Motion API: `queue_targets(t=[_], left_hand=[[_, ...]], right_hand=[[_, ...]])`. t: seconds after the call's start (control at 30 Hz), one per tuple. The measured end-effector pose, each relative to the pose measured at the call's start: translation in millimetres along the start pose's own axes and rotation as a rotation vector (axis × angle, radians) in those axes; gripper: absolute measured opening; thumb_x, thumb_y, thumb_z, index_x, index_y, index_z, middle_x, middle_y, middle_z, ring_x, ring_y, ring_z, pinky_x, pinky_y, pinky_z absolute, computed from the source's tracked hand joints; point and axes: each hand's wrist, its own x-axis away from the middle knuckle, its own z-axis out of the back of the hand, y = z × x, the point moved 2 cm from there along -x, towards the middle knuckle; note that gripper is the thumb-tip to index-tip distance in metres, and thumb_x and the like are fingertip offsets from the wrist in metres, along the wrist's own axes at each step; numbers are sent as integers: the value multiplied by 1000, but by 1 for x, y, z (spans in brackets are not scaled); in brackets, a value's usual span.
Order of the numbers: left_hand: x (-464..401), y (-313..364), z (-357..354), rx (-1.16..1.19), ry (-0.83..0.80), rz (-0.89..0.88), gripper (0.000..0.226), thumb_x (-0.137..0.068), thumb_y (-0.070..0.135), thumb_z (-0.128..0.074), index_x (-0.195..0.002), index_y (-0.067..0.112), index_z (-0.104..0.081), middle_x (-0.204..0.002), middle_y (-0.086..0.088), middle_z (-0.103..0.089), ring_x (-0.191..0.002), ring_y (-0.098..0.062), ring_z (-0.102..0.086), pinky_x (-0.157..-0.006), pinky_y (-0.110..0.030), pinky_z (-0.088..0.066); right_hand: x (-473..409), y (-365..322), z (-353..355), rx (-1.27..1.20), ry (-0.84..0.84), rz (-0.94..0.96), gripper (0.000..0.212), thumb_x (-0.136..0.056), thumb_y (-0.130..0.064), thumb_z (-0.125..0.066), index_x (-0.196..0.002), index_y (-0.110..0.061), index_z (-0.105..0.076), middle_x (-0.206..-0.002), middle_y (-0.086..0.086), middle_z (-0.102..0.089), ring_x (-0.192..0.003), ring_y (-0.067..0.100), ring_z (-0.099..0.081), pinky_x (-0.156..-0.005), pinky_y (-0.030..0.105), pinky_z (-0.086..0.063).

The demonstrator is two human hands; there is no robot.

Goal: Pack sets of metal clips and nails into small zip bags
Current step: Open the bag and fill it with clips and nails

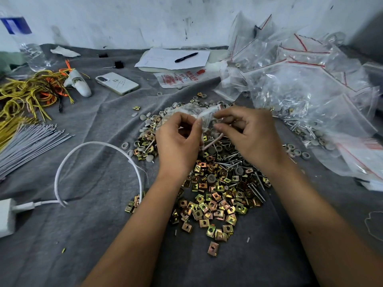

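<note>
Pinching small clear zip bag [204,121] between left hand [178,139] and right hand [248,133] over mid-cloth pile of brass-coloured square metal clips [213,201], apparently mid-opening or sealing; next likely needs steady finger work along the mouth.

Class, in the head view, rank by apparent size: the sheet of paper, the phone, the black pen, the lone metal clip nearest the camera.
1. Sheet of paper
2. Phone
3. Black pen
4. Lone metal clip

The clip lies nearer the camera, yet looks smallest.

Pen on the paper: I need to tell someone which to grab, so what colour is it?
Black. The pen shows best in the head view.
</note>
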Motion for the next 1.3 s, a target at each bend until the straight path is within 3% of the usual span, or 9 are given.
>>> queue_targets(t=[0.1, 0.2, 0.33, 0.4, 0.57, 0.77, 0.93, 1.07, 1.3], left_hand=[[-1, -2, 1, 3, 18, 34, 14, -99, 12, -67, -86, 12, -65, -65, -2, -67, -53, -15, -63, -53, -36, -57], [-2, -2, 2, -1, 33, 45, 13, -99, 12, -67, -87, 11, -65, -67, -3, -68, -54, -15, -64, -56, -37, -58], [-2, -4, 2, 13, 45, 67, 12, -99, 11, -67, -87, 11, -65, -68, -2, -68, -55, -14, -64, -55, -35, -57], [-2, -4, 2, 34, 51, 81, 12, -99, 10, -66, -88, 9, -66, -64, 1, -67, -53, -12, -63, -53, -29, -54], [-2, -4, 2, 45, 45, 81, 13, -99, 10, -66, -87, 10, -66, -62, 1, -67, -52, -11, -63, -52, -27, -52], [-2, -3, 0, 6, 18, 48, 14, -99, 12, -67, -86, 14, -65, -74, -12, -70, -63, -31, -67, -61, -48, -60], [-1, -2, -2, 6, -13, 36, 16, -99, 11, -67, -85, 16, -64, -72, -9, -69, -58, -23, -65, -57, -43, -59], [0, -2, -4, 44, -14, 46, 17, -100, 10, -66, -84, 15, -63, -63, -4, -66, -50, -16, -60, -50, -32, -52], [-3, -3, -1, 95, 21, 54, 14, -100, 9, -66, -87, 6, -64, -61, -6, -66, -49, -19, -62, -49, -31, -52]], right_hand=[[-1, 6, 9, 15, 51, -64, 9, -96, -20, -71, -101, -14, -73, -84, -3, -73, -70, 11, -71, -60, 33, -60], [-3, 13, 17, 49, 29, -139, 6, -101, -13, -62, -105, -10, -65, -93, 2, -68, -69, 6, -66, -55, 16, -52], [-3, 19, 18, 154, -128, -238, 30, -99, 11, -40, -113, -7, -60, -101, 10, -62, -66, -4, -65, -48, 10, -45], [-2, 21, 19, 116, -147, -273, 32, -102, 11, -39, -112, -10, -60, -99, 11, -64, -67, 4, -70, -45, 13, -47], [-3, 21, 19, -78, -58, -309, 26, -97, 9, -58, -114, -11, -60, -112, -6, -69, -92, 2, -74, -76, 22, -62], [-6, 25, 28, -215, 98, -344, 21, -95, 2, -66, -113, -9, -61, -103, 8, -77, -90, 16, -77, -83, 38, -63], [-5, 12, 27, -167, 141, -141, 17, -94, -4, -70, -108, -12, -65, -98, 1, -79, -92, 12, -77, -79, 31, -63], [-3, -4, 6, 51, 17, 117, 20, -94, -11, -72, -112, -8, -66, -106, -1, -76, -101, 0, -72, -86, 22, -59], [-11, -7, -15, 139, -35, 177, 30, -88, -8, -77, -117, -9, -69, -115, 5, -71, -105, 2, -70, -95, 21, -55]])
